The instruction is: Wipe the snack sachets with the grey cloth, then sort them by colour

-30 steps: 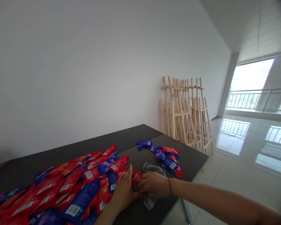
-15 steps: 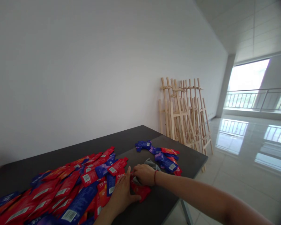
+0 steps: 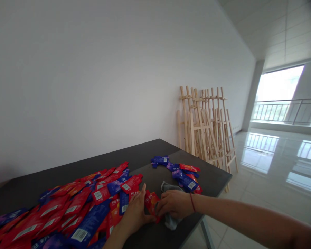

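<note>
A red pouch (image 3: 150, 201) with orange and white print lies flat on the dark table between my hands. My left hand (image 3: 138, 209) rests at its left side, thumb and fingers spread apart, the thumb by the pouch's lower end. Bent over the pouch's right part is my right hand (image 3: 175, 204), closed on a grey cloth (image 3: 172, 221) that sticks out above and below it. The fingertips of that hand touch the pouch. Left of my left hand spreads a big heap of red and blue pouches (image 3: 79, 202).
A smaller group of blue and red pouches (image 3: 182, 176) lies near the right edge of the black table (image 3: 145, 155). Wooden easels (image 3: 202, 128) lean against the white wall behind it. Shiny floor tiles and a railing (image 3: 274, 110) are at the right.
My right hand has slid right and toward me across the pouch with the cloth, baring more of the pouch's print. My left hand has stayed nearly in place. The view has shifted slightly.
</note>
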{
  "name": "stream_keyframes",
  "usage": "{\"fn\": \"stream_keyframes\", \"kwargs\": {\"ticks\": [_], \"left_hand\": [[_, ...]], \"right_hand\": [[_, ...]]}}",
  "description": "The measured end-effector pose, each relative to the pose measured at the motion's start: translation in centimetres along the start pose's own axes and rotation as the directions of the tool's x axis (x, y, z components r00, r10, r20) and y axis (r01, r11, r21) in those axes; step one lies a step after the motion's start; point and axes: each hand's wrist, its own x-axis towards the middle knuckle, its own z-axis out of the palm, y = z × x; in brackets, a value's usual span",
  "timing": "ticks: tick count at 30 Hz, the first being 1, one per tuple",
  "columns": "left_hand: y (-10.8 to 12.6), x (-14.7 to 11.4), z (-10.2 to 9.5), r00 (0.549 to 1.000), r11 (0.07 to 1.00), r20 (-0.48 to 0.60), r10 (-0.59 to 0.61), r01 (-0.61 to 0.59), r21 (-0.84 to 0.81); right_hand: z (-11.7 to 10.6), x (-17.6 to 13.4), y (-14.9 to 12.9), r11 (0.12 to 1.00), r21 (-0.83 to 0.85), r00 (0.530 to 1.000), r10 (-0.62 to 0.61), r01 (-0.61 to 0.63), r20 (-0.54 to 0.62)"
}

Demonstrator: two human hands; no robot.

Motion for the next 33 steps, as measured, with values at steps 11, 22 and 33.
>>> {"fn": "stream_keyframes", "kwargs": {"ticks": [11, 22, 33], "left_hand": [[0.6, -0.1, -0.4, 1.0, 1.0, 0.028, -0.014, 0.014, 0.013], [0.2, 0.0, -0.2, 1.0, 1.0, 0.013, 0.01, -0.01, 0.026], [0.0, 0.4, -0.9, 0.995, 0.989, 0.095, 0.01, -0.024, 0.147]], "right_hand": [[1.9, 5.1, 3.5, 0.932, -0.11, 0.939, 0.344, -0.345, -0.033], [2.2, 1.1, 1.0, 0.952, -0.122, 0.957, 0.27, -0.282, -0.102], [2.1, -2.7, -1.7, 0.999, -0.039, 0.986, 0.027, -0.034, -0.165]]}}
